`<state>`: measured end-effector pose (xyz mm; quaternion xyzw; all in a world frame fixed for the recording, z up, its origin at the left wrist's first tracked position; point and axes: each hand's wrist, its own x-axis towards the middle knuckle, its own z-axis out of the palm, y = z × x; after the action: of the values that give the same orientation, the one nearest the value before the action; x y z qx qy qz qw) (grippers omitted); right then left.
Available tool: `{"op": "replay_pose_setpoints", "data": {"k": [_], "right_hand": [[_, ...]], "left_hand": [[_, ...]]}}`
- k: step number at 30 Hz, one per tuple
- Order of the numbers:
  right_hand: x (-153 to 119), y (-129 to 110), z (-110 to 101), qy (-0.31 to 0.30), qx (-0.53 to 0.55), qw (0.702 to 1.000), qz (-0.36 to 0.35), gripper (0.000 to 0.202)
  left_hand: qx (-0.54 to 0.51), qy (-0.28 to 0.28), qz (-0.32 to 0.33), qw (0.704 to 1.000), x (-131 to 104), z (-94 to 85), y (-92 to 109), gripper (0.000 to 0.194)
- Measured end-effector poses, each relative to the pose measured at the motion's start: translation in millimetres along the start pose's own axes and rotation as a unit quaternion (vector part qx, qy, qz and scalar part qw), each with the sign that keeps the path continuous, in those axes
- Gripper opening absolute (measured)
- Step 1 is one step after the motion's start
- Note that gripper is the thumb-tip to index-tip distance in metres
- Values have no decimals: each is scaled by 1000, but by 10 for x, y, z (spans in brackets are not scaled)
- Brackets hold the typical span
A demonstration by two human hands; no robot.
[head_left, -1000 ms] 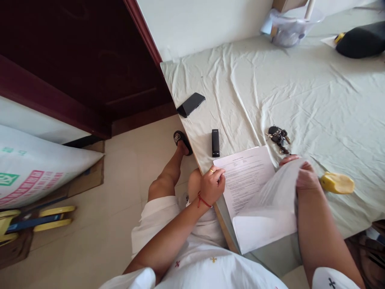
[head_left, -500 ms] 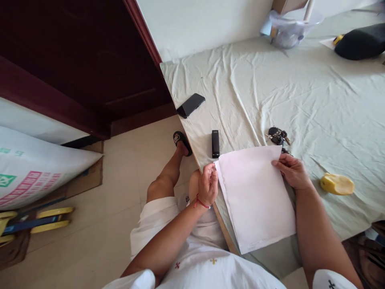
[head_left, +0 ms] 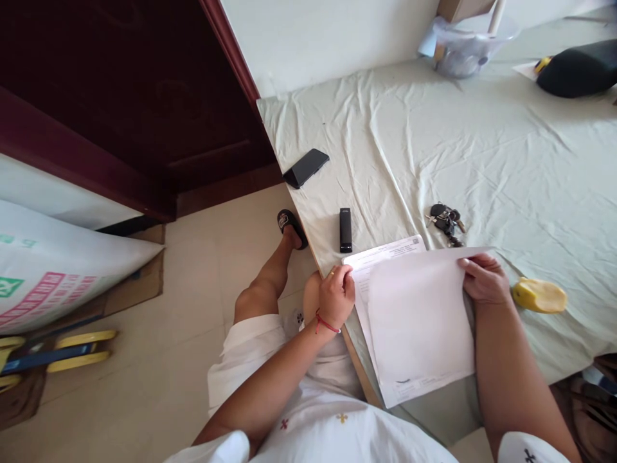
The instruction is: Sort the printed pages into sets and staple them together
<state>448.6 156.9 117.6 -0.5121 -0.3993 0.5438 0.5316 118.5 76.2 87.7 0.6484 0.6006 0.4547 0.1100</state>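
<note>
A stack of printed paper sheets (head_left: 385,251) lies on the cloth at the table's near left edge. Over it a blank-faced sheet of paper (head_left: 424,315) is lifted and shifted right, baring lines of print at the stack's top and left. My right hand (head_left: 486,280) pinches this sheet by its upper right corner, thumb on top. My left hand (head_left: 337,296), with a red string round the wrist, is closed at the stack's upper left edge, gripping the papers there. The tips of its fingers are partly hidden.
A black stapler-like block (head_left: 346,230) and a bunch of keys (head_left: 447,222) lie just beyond the papers. A yellow fruit-like object (head_left: 540,294) sits right of my right hand. Farther off are a black phone (head_left: 306,168), a clear plastic basket (head_left: 463,51) and a black object (head_left: 578,69).
My right hand has moved right and slightly nearer with the top sheet, uncovering the printed page beneath. My left hand has turned and shifted slightly right at the stack's edge.
</note>
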Motion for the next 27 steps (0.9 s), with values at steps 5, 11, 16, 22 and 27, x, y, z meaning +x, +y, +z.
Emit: {"op": "replay_pose_setpoints", "data": {"k": [5, 11, 16, 22, 27], "right_hand": [[115, -11, -296, -111, 23, 993, -20, 53], [229, 134, -538, -125, 37, 991, -22, 67], [236, 235, -666, -190, 79, 976, -73, 43], [316, 332, -782, -222, 64, 969, -88, 41], [357, 404, -823, -227, 58, 966, -105, 44]], "left_hand": [[22, 23, 22, 999, 12, -16, 26, 22], [46, 46, 29, 997, 11, -29, 15, 27], [47, 24, 41, 998, 12, -25, 11, 31], [69, 22, 54, 996, 9, 19, 0, 33], [76, 16, 55, 995, 15, 1, 14, 30]]}}
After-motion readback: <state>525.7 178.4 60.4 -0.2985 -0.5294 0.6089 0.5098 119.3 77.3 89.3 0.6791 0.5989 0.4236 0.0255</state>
